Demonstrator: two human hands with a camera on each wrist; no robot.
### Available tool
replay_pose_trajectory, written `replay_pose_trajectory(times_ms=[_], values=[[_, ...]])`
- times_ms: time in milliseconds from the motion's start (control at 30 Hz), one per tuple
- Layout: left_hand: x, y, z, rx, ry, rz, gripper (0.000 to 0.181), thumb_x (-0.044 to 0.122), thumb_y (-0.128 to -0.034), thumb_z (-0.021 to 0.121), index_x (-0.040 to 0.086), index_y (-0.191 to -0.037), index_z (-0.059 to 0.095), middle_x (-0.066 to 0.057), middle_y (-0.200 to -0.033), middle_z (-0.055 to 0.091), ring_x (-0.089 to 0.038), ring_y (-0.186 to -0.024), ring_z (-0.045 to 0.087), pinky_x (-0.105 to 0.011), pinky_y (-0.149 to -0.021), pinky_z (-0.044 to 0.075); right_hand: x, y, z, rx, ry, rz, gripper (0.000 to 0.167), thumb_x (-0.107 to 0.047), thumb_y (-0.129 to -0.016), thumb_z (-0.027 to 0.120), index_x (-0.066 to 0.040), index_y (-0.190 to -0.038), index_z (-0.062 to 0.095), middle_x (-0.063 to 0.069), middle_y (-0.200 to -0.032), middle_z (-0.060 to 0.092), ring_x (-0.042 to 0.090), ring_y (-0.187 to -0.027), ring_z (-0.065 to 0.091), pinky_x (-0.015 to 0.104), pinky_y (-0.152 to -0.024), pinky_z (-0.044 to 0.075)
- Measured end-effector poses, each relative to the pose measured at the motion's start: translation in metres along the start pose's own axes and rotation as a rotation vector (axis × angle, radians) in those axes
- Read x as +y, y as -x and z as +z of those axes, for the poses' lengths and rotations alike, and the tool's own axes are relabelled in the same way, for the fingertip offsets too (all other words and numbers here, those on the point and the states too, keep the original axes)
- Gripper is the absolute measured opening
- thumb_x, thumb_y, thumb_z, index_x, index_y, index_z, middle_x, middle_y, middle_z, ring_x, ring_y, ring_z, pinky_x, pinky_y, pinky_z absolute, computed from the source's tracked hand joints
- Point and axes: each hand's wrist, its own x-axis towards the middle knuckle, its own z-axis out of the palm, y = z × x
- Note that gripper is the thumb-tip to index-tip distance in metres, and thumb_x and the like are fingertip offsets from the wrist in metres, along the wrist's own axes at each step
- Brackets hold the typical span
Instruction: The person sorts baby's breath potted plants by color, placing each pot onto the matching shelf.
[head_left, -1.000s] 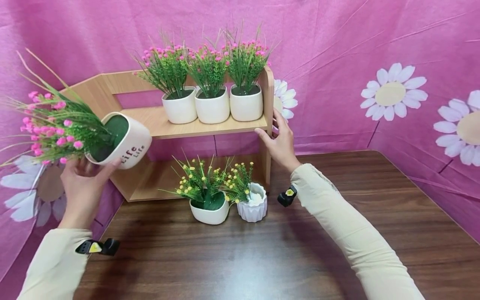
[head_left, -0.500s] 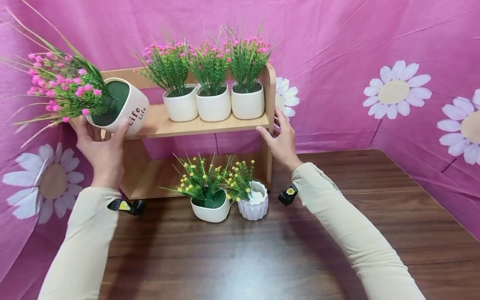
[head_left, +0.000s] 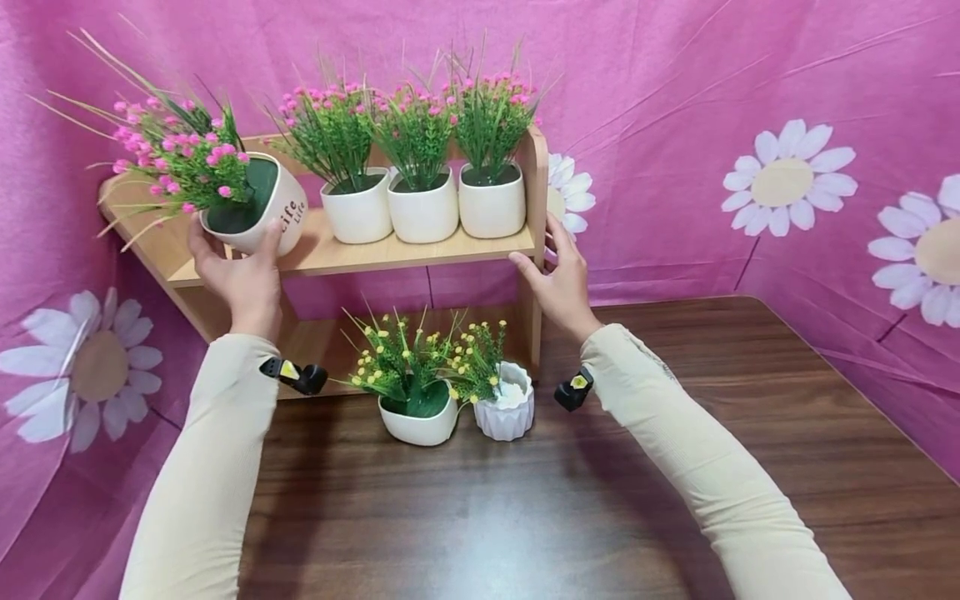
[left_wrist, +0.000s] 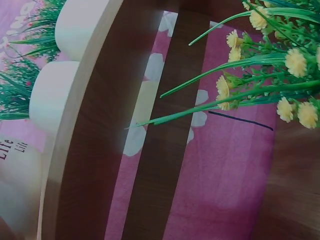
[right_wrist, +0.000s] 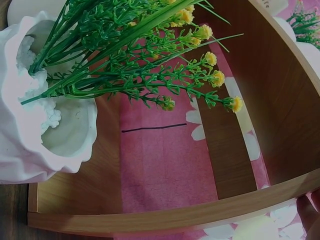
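Note:
My left hand (head_left: pixel 243 275) grips a white pot (head_left: pixel 288 208) marked "Life", with pink flowers and grass, tilted leftward over the left part of the upper shelf (head_left: pixel 345 260). Whether its base touches the board cannot be told. My right hand (head_left: pixel 558 275) holds the right side panel (head_left: pixel 537 192) of the wooden rack, thumb at the shelf's front edge and fingers behind the panel. To the right of the tilted pot, several white pots stand upright in a row with pink flowers, among them a middle pot (head_left: pixel 423 212). The left wrist view shows the marked pot (left_wrist: pixel 20 185) at its left edge.
Before the rack on the brown table (head_left: pixel 450 517) stand a white oval pot (head_left: pixel 420 429) with yellow flowers and a fluted white pot (head_left: pixel 505 417) with yellow flowers. A pink cloth (head_left: pixel 652 83) with printed daisies hangs behind and at the sides.
The left hand has carried the marked pot up and rightward, from beside the rack to over the upper shelf, and the pot leans less. My right hand keeps its place on the panel.

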Motion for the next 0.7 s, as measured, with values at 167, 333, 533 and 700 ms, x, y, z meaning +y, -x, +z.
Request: replay_pose_trajectory(times_ms=[167,333,533,700], values=[[-0.006,-0.004,0.008,0.021,-0.150,-0.042,0.088,-0.005,-0.0663,0.082,0.010,-0.141,0.039,0.000,-0.139,0.045,-0.005,-0.126,0.040,-0.012,-0.099,0.036,-0.001,0.000,0.001,-0.008,-0.006,0.011,0.064,-0.004,-0.084,0.071,0.008,-0.139,0.041,0.028,-0.129,0.050,0.038,-0.116,0.054,0.045,-0.097,0.048],[-0.007,-0.005,0.014,0.032,-0.325,-0.094,0.082,0.003,-0.0703,0.082,0.015,-0.141,0.041,0.003,-0.138,0.049,-0.004,-0.122,0.043,-0.007,-0.098,0.031,-0.002,0.000,0.000,-0.016,-0.014,0.018,0.065,-0.004,-0.084,0.071,0.007,-0.140,0.040,0.028,-0.130,0.049,0.038,-0.117,0.053,0.044,-0.097,0.048],[-0.005,-0.005,0.020,0.014,-0.646,-0.095,0.081,0.026,-0.0722,0.083,0.020,-0.141,0.042,0.004,-0.137,0.052,-0.003,-0.121,0.044,-0.010,-0.100,0.026,-0.002,-0.002,-0.001,-0.010,-0.015,0.014,0.064,-0.003,-0.084,0.071,0.008,-0.139,0.040,0.028,-0.131,0.049,0.038,-0.118,0.053,0.044,-0.097,0.047],[-0.008,-0.002,0.017,-0.068,-0.825,-0.035,0.081,0.028,-0.0765,0.079,0.013,-0.145,0.038,-0.002,-0.142,0.049,-0.013,-0.131,0.041,-0.017,-0.107,0.025,-0.002,-0.001,-0.001,-0.007,-0.010,-0.001,0.063,-0.003,-0.084,0.071,0.009,-0.138,0.041,0.029,-0.130,0.050,0.039,-0.118,0.053,0.045,-0.097,0.047]])
